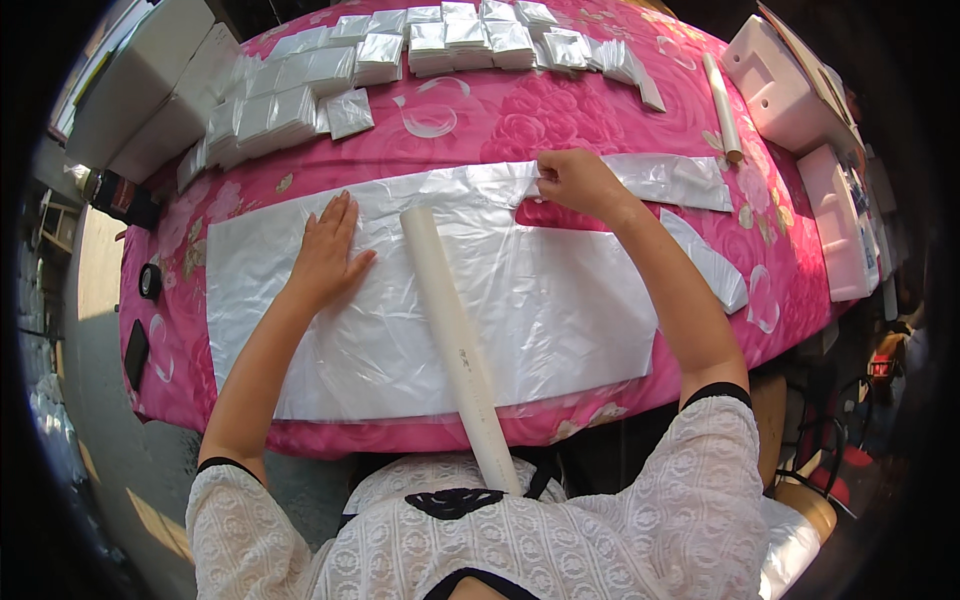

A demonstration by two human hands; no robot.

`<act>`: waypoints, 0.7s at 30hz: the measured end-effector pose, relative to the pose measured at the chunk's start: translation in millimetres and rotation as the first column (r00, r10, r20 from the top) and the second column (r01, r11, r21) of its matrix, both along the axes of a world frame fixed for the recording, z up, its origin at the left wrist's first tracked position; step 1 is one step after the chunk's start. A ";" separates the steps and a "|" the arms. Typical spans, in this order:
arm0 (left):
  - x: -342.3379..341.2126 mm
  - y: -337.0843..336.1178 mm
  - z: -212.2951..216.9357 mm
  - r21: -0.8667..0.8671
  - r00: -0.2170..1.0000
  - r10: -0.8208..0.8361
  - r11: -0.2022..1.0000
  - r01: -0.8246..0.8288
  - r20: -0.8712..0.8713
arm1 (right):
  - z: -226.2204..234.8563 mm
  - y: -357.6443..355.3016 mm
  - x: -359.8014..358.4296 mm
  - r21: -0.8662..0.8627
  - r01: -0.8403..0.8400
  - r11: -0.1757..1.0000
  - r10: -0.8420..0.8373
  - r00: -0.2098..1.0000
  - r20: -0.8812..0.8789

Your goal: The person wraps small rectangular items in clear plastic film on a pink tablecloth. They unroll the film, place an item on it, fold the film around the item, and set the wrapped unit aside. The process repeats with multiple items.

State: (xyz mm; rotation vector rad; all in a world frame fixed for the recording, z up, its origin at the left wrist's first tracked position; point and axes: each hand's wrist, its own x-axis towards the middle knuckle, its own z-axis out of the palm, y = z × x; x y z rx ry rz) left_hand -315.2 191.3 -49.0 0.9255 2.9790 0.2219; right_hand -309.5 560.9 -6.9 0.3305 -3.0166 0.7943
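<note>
Pink-covered counter [620,105] | plastic sheet [570,310]: likely light, slippery; hold by edge | left hand [328,250]: fingers flat, extended | right hand [578,185]: fingers clamped on sheet

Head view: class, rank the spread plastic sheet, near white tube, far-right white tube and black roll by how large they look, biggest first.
1. Spread plastic sheet
2. Near white tube
3. Far-right white tube
4. Black roll

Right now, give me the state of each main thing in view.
Pink tablecloth: spread out
Plastic sheet: spread nearly flat, creased
Left hand: open, flat on the sheet
Right hand: closed on the sheet's far edge
Long tube: lying slantwise across the sheet
Short tube: lying on the tablecloth
Packets: folded, mostly stacked
</note>
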 end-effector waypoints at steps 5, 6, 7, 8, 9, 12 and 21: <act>0.7 9.2 -2.2 -0.038 0.999 0.043 0.998 -0.043 0.001 | -7.1 5.5 14.9 0.189 0.114 0.975 -0.047 0.944 -0.326; 0.5 8.2 -3.0 -0.035 0.999 0.044 0.998 -0.043 0.003 | -9.1 -2.4 29.8 0.216 0.178 0.960 -0.064 0.891 -0.450; 2.1 5.3 -1.6 -0.045 0.999 0.047 0.998 -0.047 0.011 | -6.2 -14.5 47.4 0.234 0.237 0.943 -0.066 0.821 -0.566; 1.7 3.8 0.8 -0.051 0.999 0.048 0.998 -0.047 0.017 | 0.9 -25.2 70.1 0.159 0.166 0.973 -0.072 0.878 -0.473; 1.3 2.1 1.5 -0.055 0.999 0.049 0.997 -0.047 0.023 | 5.8 -36.2 96.2 0.077 0.102 0.992 -0.066 0.925 -0.375; 1.3 -4.4 0.7 0.010 0.998 -0.012 1.000 0.013 -0.059 | -5.4 -52.1 161.6 0.107 -0.009 0.994 0.027 0.986 -0.165; 85.5 10.2 47.7 0.312 0.982 -0.122 0.936 0.162 -0.142 | -42.9 78.6 210.8 0.421 0.424 0.802 -0.374 0.906 -0.200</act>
